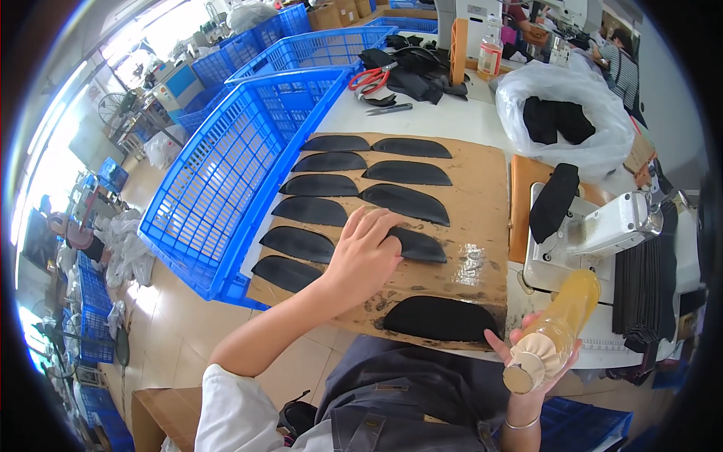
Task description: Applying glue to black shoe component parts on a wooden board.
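Two columns of black half-moon pieces (404, 172) lie on a brown cardboard sheet (482, 192). My left hand (367, 252) is over the middle of the sheet, its fingers bent and closed on the left end of one black half-moon piece (422, 247). Part of that piece is hidden under the fingers. In my right hand (538, 384) is a clear plastic bottle (566, 310) of yellowish liquid, tilted, with its pale, wrapped end toward me. Left of the bottle, near the cardboard's front edge, a larger matte black piece (440, 319) lies flat. A wet, shiny patch shows on the cardboard.
A blue basket (203, 203) borders the cardboard on the left. Behind are red-handled scissors (371, 78), small snips (389, 109) and black scraps (418, 71). To the right stand a sewing machine (614, 226) and a plastic bag (520, 90) holding black pieces. Other people work at the back right.
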Demonstrator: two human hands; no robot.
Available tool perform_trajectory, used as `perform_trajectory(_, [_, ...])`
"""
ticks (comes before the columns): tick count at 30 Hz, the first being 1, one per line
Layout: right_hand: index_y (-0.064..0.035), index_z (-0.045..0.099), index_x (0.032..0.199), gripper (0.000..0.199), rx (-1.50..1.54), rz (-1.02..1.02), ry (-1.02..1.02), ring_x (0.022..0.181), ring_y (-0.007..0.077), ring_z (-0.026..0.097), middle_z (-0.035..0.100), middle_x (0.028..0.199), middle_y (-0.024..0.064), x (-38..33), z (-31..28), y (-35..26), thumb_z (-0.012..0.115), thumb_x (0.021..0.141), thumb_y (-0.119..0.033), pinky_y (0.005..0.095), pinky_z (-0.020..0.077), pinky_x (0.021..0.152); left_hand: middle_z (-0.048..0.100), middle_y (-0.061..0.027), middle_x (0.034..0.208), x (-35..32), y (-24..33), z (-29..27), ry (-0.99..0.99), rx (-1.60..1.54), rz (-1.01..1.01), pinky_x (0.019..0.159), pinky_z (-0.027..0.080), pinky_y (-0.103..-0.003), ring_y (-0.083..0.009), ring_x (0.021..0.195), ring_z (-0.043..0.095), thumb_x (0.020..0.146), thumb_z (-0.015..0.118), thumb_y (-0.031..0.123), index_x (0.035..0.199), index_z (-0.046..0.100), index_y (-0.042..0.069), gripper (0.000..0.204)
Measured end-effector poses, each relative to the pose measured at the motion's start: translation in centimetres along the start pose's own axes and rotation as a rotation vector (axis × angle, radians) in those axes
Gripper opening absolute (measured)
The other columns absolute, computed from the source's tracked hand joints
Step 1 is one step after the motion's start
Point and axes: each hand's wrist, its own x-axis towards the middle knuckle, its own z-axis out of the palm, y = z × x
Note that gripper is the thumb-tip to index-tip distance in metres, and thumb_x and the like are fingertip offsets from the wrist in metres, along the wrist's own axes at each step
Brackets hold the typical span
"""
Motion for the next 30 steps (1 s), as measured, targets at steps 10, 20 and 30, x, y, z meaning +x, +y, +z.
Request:
perform_trajectory(10, [-0.0083, 0.039, 0.127, 0.074, -0.003, 0.001, -0.004, 0.099, 0.0363, 0.059, 0.051, 0.117, 0.0153, -0.1, 0.2, 0.1, 0.041, 0.081, -0.067, 0.0658, 0.0237, 0.1, 0.051, -0.0107, 0.118, 0.9, -1.3, 0.5, -0.018, 0.065, -0.016, 0.099, 0.034, -0.044, -0.0304, 0.114, 0.044, 0.072, 0.068, 0.011, 0.075, 0.057, 0.005, 0.013])
perform_trajectory(20, [-0.009, 0.041, 0.127, 0.075, -0.031, 0.021, -0.026, 0.1, 0.037, 0.058, 0.051, 0.116, 0.015, 0.1, -0.1, -0.2, 0.041, 0.081, -0.068, 0.065, 0.023, 0.101, 0.053, -0.0075, 0.114, 0.6, -1.1, -0.1, 0.013, -0.07, -0.03, 0.095, 0.036, -0.041, -0.0296, 0.11, 0.047, 0.069, 0.072, 0.014, 0.074, 0.055, 0.006, 0.02])
perform_trajectory(30, [-0.0081, 0.039, 0.129, 0.076, -0.079, -0.016, -0.013, 0.101, 0.0359, 0.057, 0.05, 0.119, 0.0161, -0.1, 0.5, -1.2, 0.041, 0.081, -0.067, 0.0623, 0.0352, 0.095, 0.059, -0.0088, 0.09, -3.2, 1.8, -2.1, 0.137, -0.11, -0.027, 0.076, 0.042, -0.036, -0.0264, 0.08, 0.057, 0.071, 0.071, 0.016, 0.071, 0.054, 0.005, 0.02])
